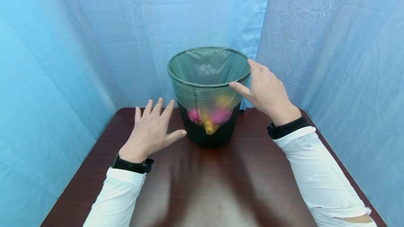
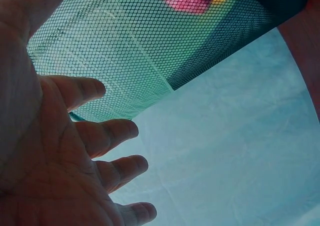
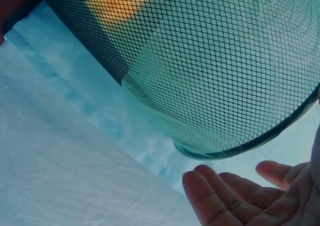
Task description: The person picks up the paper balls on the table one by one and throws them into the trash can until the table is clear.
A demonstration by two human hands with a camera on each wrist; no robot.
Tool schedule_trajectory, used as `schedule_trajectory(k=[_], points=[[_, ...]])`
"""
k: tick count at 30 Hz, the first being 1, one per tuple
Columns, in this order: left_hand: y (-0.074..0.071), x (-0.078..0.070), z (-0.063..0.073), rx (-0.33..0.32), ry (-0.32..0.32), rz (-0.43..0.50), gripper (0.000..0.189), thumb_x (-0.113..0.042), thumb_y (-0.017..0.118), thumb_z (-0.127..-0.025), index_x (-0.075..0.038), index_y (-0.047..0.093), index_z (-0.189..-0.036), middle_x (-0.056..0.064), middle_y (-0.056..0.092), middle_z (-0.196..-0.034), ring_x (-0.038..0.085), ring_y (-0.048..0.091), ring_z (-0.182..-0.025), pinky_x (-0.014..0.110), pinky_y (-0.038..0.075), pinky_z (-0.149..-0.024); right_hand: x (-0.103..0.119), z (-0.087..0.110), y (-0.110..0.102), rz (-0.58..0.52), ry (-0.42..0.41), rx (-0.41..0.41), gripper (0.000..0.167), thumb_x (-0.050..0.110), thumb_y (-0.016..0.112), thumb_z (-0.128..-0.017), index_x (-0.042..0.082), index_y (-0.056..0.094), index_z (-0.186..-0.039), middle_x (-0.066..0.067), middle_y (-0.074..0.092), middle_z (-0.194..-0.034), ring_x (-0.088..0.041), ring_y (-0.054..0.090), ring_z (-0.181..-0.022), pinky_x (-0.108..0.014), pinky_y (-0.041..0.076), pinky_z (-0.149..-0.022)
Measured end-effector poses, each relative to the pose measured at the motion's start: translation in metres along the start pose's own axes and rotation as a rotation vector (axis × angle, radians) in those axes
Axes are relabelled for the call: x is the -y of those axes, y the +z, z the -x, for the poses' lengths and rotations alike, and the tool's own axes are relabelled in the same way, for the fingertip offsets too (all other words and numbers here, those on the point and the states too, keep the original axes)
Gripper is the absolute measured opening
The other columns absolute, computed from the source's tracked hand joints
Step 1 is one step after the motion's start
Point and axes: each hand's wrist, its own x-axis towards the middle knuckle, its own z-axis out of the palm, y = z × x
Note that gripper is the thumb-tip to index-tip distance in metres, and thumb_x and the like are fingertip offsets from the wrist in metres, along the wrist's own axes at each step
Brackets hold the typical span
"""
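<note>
A black wire-mesh wastebasket [image 1: 189,127] stands upright on the table. A thin translucent green bag [image 1: 208,67] lines it, with its edge folded over the rim. Pink items [image 1: 194,115] and yellow items [image 1: 209,126] show through the mesh low inside; their kind cannot be made out. To the left of the basket, my left hand [image 1: 148,132] is spread with straight fingers and holds nothing. My right hand [image 1: 269,90] is beside the rim on the right, fingers extended and nothing gripped. The right wrist view shows a small gap between its fingers [image 3: 205,191] and the rim.
The dark reddish-brown table [image 1: 202,192] reaches toward the camera. Light blue curtains [image 1: 142,27] hang behind it and along both sides. A black band [image 1: 132,165] circles the left wrist, another band [image 1: 288,128] the right.
</note>
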Motion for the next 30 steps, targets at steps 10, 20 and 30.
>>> schedule_trajectory(k=[10, 20, 30], points=[[0.003, 0.001, 0.001, -0.007, -0.002, 0.021, 0.102, -0.07, 0.068, -0.089, -0.016, 0.029, -0.166, 0.026, 0.027, -0.169, 0.056, 0.019, -0.154, 0.082, 0.008, -0.116, -0.007, 0.006, 0.009, 0.005, 0.013, -0.019, 0.111, 0.076, 0.055, -0.093, 0.003, 0.015, -0.167, -0.024, 0.033, -0.167, -0.047, 0.04, -0.147, -0.069, 0.042, -0.109], [0.006, 0.002, 0.001, -0.005, -0.005, 0.027, 0.101, -0.069, 0.068, -0.09, -0.016, 0.029, -0.166, 0.026, 0.027, -0.168, 0.056, 0.019, -0.154, 0.081, 0.009, -0.116, -0.011, 0.008, 0.019, 0.011, 0.036, -0.05, 0.109, 0.069, 0.062, -0.094, 0.001, 0.015, -0.166, -0.026, 0.035, -0.164, -0.048, 0.041, -0.146, -0.068, 0.042, -0.11], [0.007, 0.004, 0.002, -0.003, -0.013, 0.023, 0.101, -0.069, 0.068, -0.09, -0.016, 0.029, -0.166, 0.026, 0.027, -0.168, 0.056, 0.02, -0.154, 0.081, 0.009, -0.117, -0.017, 0.013, 0.028, 0.026, 0.055, -0.037, 0.11, 0.068, 0.063, -0.094, 0.0, 0.014, -0.166, -0.029, 0.035, -0.163, -0.05, 0.04, -0.146, -0.069, 0.041, -0.109]])
